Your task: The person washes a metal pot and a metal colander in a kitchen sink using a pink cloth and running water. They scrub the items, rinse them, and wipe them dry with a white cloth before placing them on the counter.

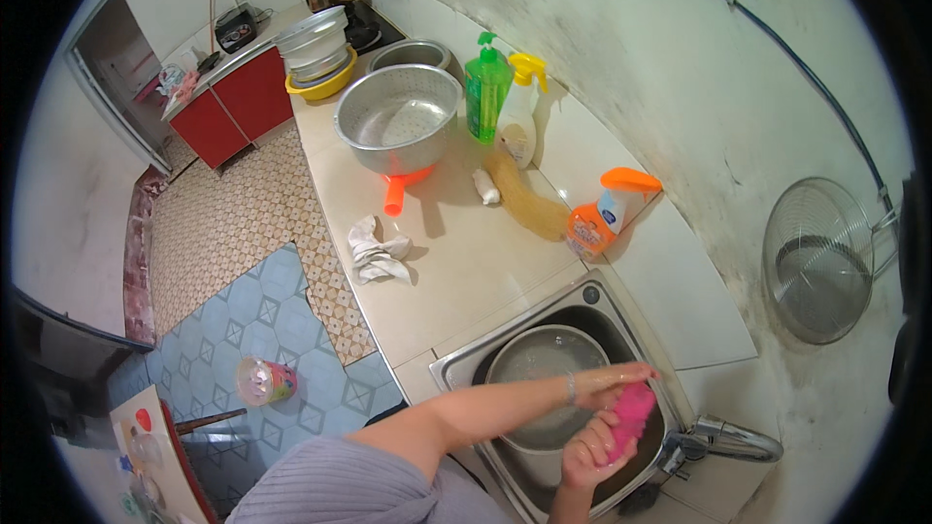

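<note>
A wet pink cloth point(632, 415) is bunched up over the stainless-steel sink point(455, 371). My right hand point(593, 447) has its fingers curled tightly around the cloth's lower part. Against the upper end rests my left hand point(615, 382), its fingers stretched out straight; whether it grips the cloth is hidden. Both hands look wet, and a bracelet point(571, 387) circles the left wrist. Beneath the left forearm, a round metal basin point(546, 353) sits inside the sink, partly covered by my arm. The chrome faucet point(728, 437) is at the sink's right edge, beside my hands.
On the counter stand a perforated metal colander point(397, 116), a green pump bottle point(486, 91), a white spray bottle point(518, 116) and an orange spray bottle point(608, 215). A crumpled white cloth point(378, 251) lies near its edge. A wire strainer point(819, 262) hangs on the wall.
</note>
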Demonstrator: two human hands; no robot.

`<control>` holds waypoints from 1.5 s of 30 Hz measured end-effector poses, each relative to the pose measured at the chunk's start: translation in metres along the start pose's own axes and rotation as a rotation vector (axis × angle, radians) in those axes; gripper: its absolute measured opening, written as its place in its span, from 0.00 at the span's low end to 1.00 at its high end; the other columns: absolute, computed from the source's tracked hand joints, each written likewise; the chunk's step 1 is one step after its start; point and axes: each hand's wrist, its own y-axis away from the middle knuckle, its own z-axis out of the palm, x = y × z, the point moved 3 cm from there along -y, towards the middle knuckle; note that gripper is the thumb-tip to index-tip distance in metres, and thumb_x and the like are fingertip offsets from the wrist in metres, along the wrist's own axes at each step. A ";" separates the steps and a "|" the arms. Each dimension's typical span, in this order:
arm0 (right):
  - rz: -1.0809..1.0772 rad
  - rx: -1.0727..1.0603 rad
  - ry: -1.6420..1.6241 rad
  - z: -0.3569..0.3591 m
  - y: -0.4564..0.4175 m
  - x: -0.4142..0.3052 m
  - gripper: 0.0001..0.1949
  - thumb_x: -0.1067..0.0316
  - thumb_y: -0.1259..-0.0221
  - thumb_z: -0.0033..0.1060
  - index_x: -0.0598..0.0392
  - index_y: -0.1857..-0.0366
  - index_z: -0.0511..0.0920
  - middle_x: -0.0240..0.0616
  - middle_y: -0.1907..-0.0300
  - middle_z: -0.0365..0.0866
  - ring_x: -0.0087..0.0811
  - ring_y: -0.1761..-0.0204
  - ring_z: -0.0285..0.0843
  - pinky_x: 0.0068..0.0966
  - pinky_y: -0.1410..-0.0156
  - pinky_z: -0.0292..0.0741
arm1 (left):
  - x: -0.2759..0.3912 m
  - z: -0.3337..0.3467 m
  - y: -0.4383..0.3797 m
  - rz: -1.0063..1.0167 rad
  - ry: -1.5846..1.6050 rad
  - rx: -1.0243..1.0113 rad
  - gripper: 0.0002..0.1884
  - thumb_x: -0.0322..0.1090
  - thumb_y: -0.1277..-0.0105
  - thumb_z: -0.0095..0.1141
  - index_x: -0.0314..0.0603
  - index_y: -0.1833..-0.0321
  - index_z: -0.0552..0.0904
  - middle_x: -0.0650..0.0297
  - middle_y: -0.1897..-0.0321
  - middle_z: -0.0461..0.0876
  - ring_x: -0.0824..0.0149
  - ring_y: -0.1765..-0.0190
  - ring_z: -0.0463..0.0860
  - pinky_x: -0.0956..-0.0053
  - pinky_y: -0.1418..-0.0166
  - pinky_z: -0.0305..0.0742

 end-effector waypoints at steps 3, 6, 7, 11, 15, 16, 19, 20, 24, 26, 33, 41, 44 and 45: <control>0.005 -0.340 -0.425 0.041 -0.014 0.029 0.11 0.68 0.51 0.54 0.58 0.67 0.66 0.34 0.84 0.68 0.23 0.87 0.63 0.18 0.84 0.58 | 0.035 0.095 0.009 0.017 0.508 -0.207 0.16 0.44 0.38 0.45 0.47 0.51 0.68 0.60 0.67 0.75 0.61 0.60 0.77 0.71 0.59 0.74; 0.135 -0.599 -0.499 0.074 -0.014 0.043 0.09 0.70 0.51 0.52 0.61 0.70 0.65 0.36 0.83 0.69 0.23 0.88 0.64 0.19 0.84 0.58 | 0.040 0.119 -0.004 0.148 0.456 -0.557 0.14 0.38 0.39 0.44 0.43 0.51 0.69 0.60 0.76 0.74 0.59 0.71 0.78 0.69 0.69 0.74; 0.196 -0.625 -0.423 0.083 -0.007 0.045 0.07 0.70 0.51 0.52 0.57 0.70 0.67 0.33 0.84 0.68 0.23 0.88 0.63 0.17 0.84 0.58 | 0.046 0.132 -0.001 0.080 0.368 -0.544 0.14 0.36 0.39 0.44 0.40 0.52 0.70 0.59 0.80 0.73 0.60 0.75 0.76 0.69 0.73 0.72; 0.349 -0.395 0.127 0.084 0.014 0.014 0.25 0.53 0.54 0.60 0.58 0.57 0.63 0.40 0.75 0.69 0.28 0.79 0.66 0.24 0.74 0.65 | 0.068 0.169 0.006 -0.077 -0.025 -0.474 0.11 0.32 0.40 0.43 0.34 0.58 0.73 0.62 0.90 0.67 0.65 0.85 0.71 0.72 0.80 0.68; 0.196 0.133 0.565 0.062 0.018 0.004 0.16 0.67 0.49 0.56 0.55 0.59 0.64 0.32 0.78 0.65 0.23 0.81 0.60 0.18 0.75 0.61 | 0.046 0.123 -0.002 -0.113 -0.430 -0.187 0.11 0.27 0.42 0.40 0.31 0.60 0.73 0.65 0.92 0.64 0.70 0.88 0.68 0.77 0.83 0.65; 0.170 0.259 0.619 0.029 0.024 -0.009 0.14 0.68 0.49 0.55 0.53 0.59 0.65 0.31 0.78 0.65 0.23 0.82 0.59 0.17 0.75 0.60 | 0.030 0.097 -0.006 -0.147 -0.480 -0.078 0.12 0.27 0.44 0.39 0.32 0.60 0.74 0.64 0.91 0.66 0.69 0.88 0.69 0.75 0.83 0.66; 0.092 0.774 0.919 -0.073 0.028 -0.034 0.06 0.69 0.49 0.52 0.49 0.67 0.69 0.27 0.81 0.61 0.21 0.83 0.57 0.16 0.78 0.58 | -0.007 0.030 -0.003 -0.151 -0.821 0.121 0.12 0.26 0.50 0.41 0.34 0.64 0.77 0.58 0.87 0.73 0.67 0.86 0.73 0.72 0.82 0.68; 0.056 0.721 0.999 -0.091 0.022 -0.033 0.06 0.69 0.49 0.52 0.48 0.69 0.69 0.27 0.82 0.61 0.21 0.83 0.57 0.17 0.79 0.58 | -0.014 0.015 0.001 -0.157 -0.968 0.198 0.12 0.26 0.51 0.42 0.34 0.66 0.78 0.54 0.83 0.76 0.64 0.82 0.76 0.71 0.79 0.70; -0.037 0.886 1.028 -0.180 0.007 -0.049 0.08 0.70 0.48 0.54 0.57 0.75 0.65 0.30 0.90 0.62 0.22 0.91 0.57 0.17 0.85 0.55 | -0.067 -0.069 0.003 -0.121 -1.423 0.489 0.13 0.27 0.53 0.43 0.38 0.65 0.78 0.49 0.76 0.79 0.56 0.69 0.80 0.65 0.66 0.73; -0.097 0.985 1.136 -0.195 0.002 -0.043 0.08 0.69 0.48 0.54 0.55 0.77 0.65 0.28 0.90 0.60 0.22 0.91 0.55 0.17 0.86 0.54 | -0.083 -0.090 0.006 -0.161 -1.512 0.599 0.11 0.28 0.54 0.44 0.39 0.67 0.78 0.49 0.73 0.79 0.53 0.67 0.80 0.64 0.62 0.73; 0.157 0.644 0.640 -0.094 0.024 -0.027 0.06 0.70 0.50 0.52 0.49 0.70 0.67 0.26 0.84 0.60 0.21 0.84 0.56 0.16 0.82 0.57 | -0.048 -0.030 -0.010 -0.314 -0.370 -0.031 0.14 0.43 0.39 0.46 0.40 0.58 0.76 0.58 0.73 0.79 0.61 0.67 0.79 0.67 0.66 0.73; 0.223 -0.296 -0.138 0.080 -0.011 0.060 0.14 0.60 0.53 0.63 0.53 0.74 0.66 0.30 0.84 0.66 0.17 0.84 0.66 0.07 0.79 0.62 | 0.063 0.154 0.038 0.100 0.471 -0.432 0.18 0.40 0.41 0.49 0.40 0.50 0.69 0.56 0.73 0.76 0.58 0.64 0.77 0.67 0.63 0.73; 0.243 -0.276 0.081 0.093 -0.003 0.054 0.11 0.65 0.51 0.58 0.54 0.70 0.66 0.29 0.83 0.64 0.19 0.84 0.62 0.10 0.80 0.60 | 0.075 0.159 0.008 0.178 0.168 -0.652 0.15 0.37 0.39 0.49 0.37 0.53 0.69 0.64 0.78 0.71 0.65 0.72 0.74 0.71 0.69 0.71; 0.216 -0.228 0.191 0.095 0.004 0.046 0.10 0.67 0.51 0.56 0.54 0.69 0.66 0.29 0.82 0.63 0.19 0.84 0.60 0.12 0.80 0.59 | 0.088 0.178 0.022 0.143 -0.023 -0.529 0.13 0.37 0.38 0.48 0.36 0.55 0.71 0.64 0.79 0.71 0.67 0.74 0.73 0.73 0.70 0.71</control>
